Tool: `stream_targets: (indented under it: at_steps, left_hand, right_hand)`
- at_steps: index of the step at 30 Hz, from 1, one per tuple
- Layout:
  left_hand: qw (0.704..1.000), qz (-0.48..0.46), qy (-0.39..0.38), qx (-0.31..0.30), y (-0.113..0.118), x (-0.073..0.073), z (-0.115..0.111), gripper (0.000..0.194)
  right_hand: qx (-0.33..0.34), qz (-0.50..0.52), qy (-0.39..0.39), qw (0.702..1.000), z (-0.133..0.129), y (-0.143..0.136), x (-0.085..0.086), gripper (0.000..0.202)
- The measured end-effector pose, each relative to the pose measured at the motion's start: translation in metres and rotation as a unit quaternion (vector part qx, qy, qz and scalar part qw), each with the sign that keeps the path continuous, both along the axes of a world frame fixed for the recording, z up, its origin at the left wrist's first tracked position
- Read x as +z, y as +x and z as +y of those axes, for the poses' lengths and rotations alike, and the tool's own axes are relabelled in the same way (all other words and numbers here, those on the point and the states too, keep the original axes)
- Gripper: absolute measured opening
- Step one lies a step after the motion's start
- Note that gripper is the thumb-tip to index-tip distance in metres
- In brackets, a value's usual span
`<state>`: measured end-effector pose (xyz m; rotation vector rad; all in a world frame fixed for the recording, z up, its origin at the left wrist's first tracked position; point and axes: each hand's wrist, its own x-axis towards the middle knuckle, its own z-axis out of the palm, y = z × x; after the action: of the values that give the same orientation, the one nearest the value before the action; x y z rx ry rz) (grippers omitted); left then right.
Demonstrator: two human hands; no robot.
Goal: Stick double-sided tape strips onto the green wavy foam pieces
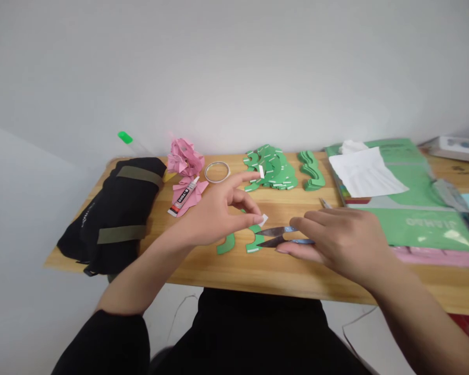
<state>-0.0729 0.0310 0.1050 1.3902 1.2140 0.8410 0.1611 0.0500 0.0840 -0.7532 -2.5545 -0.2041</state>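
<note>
My left hand [222, 208] pinches a small white strip [263, 220] between thumb and a finger; another white piece [261, 171] sits at the tip of its raised index finger. My right hand [336, 239] grips scissors [275, 236], whose blades point left and stand apart. Below the blades and the left fingertips lies a curved green piece [253, 246] with a white strip along its lower end. A second green piece [226, 244] is left of it, partly hidden by my left hand. Behind is a pile of green pieces [275, 166] with white strips.
A tape roll [218, 172], pink scraps [184, 158] and a glue tube [183, 197] are at the back left, beside a black bag [115, 213]. Stacked green pieces [311, 171] stand back right. A white tissue [367, 173] lies on a green package [430, 224] at the right.
</note>
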Motion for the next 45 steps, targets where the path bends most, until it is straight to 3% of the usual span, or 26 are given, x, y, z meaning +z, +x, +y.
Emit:
stream_targets:
  at_steps: [3, 5, 8, 11, 12, 14, 19, 23, 26, 30, 39, 45]
  left_hand:
    - [0.998, -0.033, 0.030, 0.051, -0.001, -0.001, -0.001, 0.064]
    - [0.990, -0.079, 0.041, 0.106, 0.002, -0.003, -0.001, 0.061]
    - [0.971, -0.154, 0.045, 0.178, 0.011, -0.008, 0.000, 0.063]
    - [0.954, -0.198, 0.029, 0.225, 0.022, -0.012, 0.002, 0.065]
    - [0.949, -0.209, 0.025, 0.236, 0.026, -0.013, 0.002, 0.066]
    - [0.941, -0.230, 0.023, 0.248, 0.031, -0.015, 0.003, 0.069]
    - [0.931, -0.248, 0.018, 0.265, 0.039, -0.017, 0.002, 0.066]
    - [0.928, -0.263, 0.012, 0.264, 0.045, -0.020, 0.002, 0.061]
    - [0.930, -0.261, 0.022, 0.259, 0.048, -0.021, 0.000, 0.061]
    - [0.936, -0.227, 0.044, 0.264, 0.050, -0.023, -0.002, 0.061]
    - [0.937, -0.125, 0.158, 0.285, 0.055, -0.025, -0.009, 0.057]
    - [0.947, -0.199, 0.094, 0.233, 0.053, -0.024, -0.004, 0.055]
  right_hand:
    - [-0.040, 0.024, -0.103, 0.994, -0.002, 0.001, -0.005, 0.065]
    - [-0.099, 0.092, -0.212, 0.968, -0.005, -0.001, -0.013, 0.063]
    - [-0.182, 0.286, -0.365, 0.867, -0.013, -0.011, -0.028, 0.059]
    - [-0.154, 0.465, -0.484, 0.725, -0.023, -0.029, -0.038, 0.051]
    - [-0.140, 0.494, -0.506, 0.694, -0.026, -0.035, -0.039, 0.048]
    - [-0.126, 0.517, -0.523, 0.666, -0.032, -0.045, -0.038, 0.046]
    - [-0.129, 0.523, -0.514, 0.668, -0.038, -0.054, -0.035, 0.050]
    - [-0.134, 0.576, -0.474, 0.652, -0.032, -0.055, -0.031, 0.040]
    - [-0.152, 0.591, -0.444, 0.656, -0.025, -0.057, -0.022, 0.029]
    - [-0.164, 0.579, -0.428, 0.674, -0.020, -0.060, -0.012, 0.023]
    - [-0.163, 0.581, -0.414, 0.681, -0.018, -0.060, -0.013, 0.022]
    - [-0.148, 0.592, -0.431, 0.665, -0.015, -0.058, -0.014, 0.022]
